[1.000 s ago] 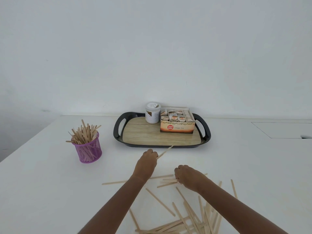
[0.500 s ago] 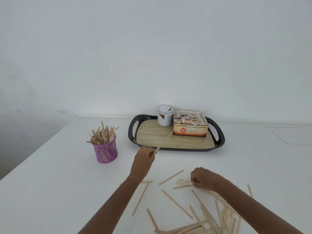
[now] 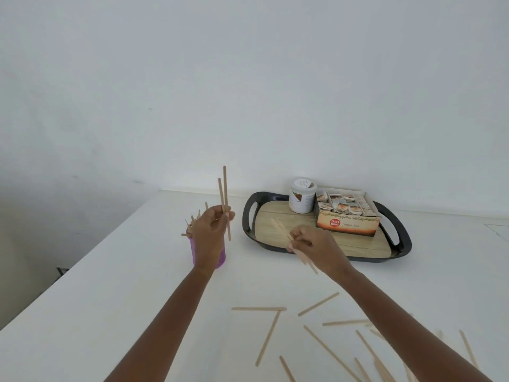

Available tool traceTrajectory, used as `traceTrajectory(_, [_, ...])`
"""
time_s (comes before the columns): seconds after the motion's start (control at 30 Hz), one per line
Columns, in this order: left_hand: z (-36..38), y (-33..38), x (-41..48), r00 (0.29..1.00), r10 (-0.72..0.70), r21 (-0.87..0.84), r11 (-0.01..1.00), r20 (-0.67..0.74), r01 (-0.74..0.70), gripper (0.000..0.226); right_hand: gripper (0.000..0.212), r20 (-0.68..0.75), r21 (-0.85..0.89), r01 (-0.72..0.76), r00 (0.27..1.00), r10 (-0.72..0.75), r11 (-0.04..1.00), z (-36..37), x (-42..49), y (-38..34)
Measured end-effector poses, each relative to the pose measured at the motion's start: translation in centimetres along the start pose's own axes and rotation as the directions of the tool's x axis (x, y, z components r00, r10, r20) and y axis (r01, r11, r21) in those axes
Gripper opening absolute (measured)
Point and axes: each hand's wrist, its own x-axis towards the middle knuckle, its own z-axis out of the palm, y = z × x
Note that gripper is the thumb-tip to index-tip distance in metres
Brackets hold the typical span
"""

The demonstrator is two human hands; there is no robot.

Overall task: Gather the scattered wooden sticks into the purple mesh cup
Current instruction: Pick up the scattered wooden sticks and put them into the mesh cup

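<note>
My left hand (image 3: 211, 230) is raised in front of the purple mesh cup (image 3: 222, 257) and pinches two wooden sticks (image 3: 224, 194) held nearly upright. The cup is mostly hidden behind that hand; a few stick tips (image 3: 192, 220) poke out of it. To the right, in front of the tray, my right hand (image 3: 314, 244) is closed on a few sticks (image 3: 305, 257) that slant down to the right. Several more loose sticks (image 3: 268, 337) lie scattered on the white table (image 3: 124, 299) near the bottom edge.
A black tray (image 3: 249, 216) with a wood-look floor sits at the back, carrying a white jar (image 3: 302, 199) and an open ginger tea box (image 3: 347, 224). The table's left edge drops off beside the cup. A white wall stands behind.
Both hands rose off the table. The left hand carried its sticks up and over to the cup, turning them upright. The right hand lifted a bundle toward the tray. The camera tilted left and up.
</note>
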Motion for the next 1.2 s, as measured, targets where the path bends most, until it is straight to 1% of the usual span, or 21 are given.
traceTrajectory(0.07, [-0.9,-0.2,0.9,0.999,-0.002,-0.02,1.0,-0.037,0.001,0.015,0.018,-0.05,0.19,-0.003,0.999,0.013,0.982,1.7,1.4,-1.9])
traceTrajectory(0.13, [-1.7,-0.5,1.7,0.998,0.009,-0.015,1.0,-0.055,-0.01,0.014,0.018,-0.084,0.34,0.007,0.996,0.023,0.94,3.2,2.7,-3.6])
traceTrajectory(0.3, [-2.6,-1.0,3.5,0.995,0.068,0.061,0.996,-0.073,-0.063,0.015,0.015,-0.171,0.572,0.075,0.985,0.029,0.817,6.5,6.2,-7.0])
traceTrajectory(0.37, [-2.8,-1.3,4.1,0.994,0.08,0.085,0.994,-0.078,-0.073,0.015,0.014,-0.199,0.627,0.08,0.978,0.06,0.775,7.5,7.4,-7.6])
traceTrajectory(0.5, [-2.9,-2.0,4.5,0.996,0.08,0.123,0.99,-0.051,-0.073,0.017,0.01,-0.231,0.659,0.066,0.966,0.119,0.749,9.5,9.3,-7.9])
traceTrajectory(0.6, [-3.1,-2.8,4.4,0.998,0.059,0.148,0.987,-0.019,-0.055,0.02,0.009,-0.231,0.633,0.033,0.962,0.148,0.773,11.2,9.8,-7.5])
traceTrajectory(0.67, [-3.2,-3.4,4.2,0.999,0.047,0.179,0.983,0.001,-0.046,0.02,0.013,-0.248,0.583,0.013,0.955,0.162,0.813,12.4,10.0,-7.0])
traceTrajectory(0.73, [-3.3,-3.9,4.0,0.999,0.034,0.206,0.978,0.022,-0.038,0.018,0.015,-0.264,0.496,-0.002,0.952,0.153,0.869,13.3,9.9,-6.4])
traceTrajectory(0.87, [-3.1,-4.4,3.7,0.999,0.002,0.229,0.973,0.037,-0.01,0.016,0.016,-0.235,0.369,-0.012,0.966,0.106,0.929,14.2,9.7,-5.3])
traceTrajectory(1.0, [-3.0,-4.6,3.4,1.0,-0.018,0.249,0.968,0.004,0.016,0.017,0.021,-0.176,0.372,-0.011,0.981,0.082,0.928,14.1,9.6,-4.7])
traceTrajectory(1.1, [-2.9,-4.5,3.3,0.999,-0.032,0.238,0.971,0.0,0.031,0.018,0.027,-0.205,0.373,0.002,0.976,0.08,0.928,13.6,9.8,-4.4])
traceTrajectory(1.2, [-2.7,-4.2,3.3,1.0,-0.025,0.275,0.961,-0.009,0.027,0.021,0.026,-0.228,0.379,-0.008,0.968,0.102,0.925,13.0,10.3,-4.2])
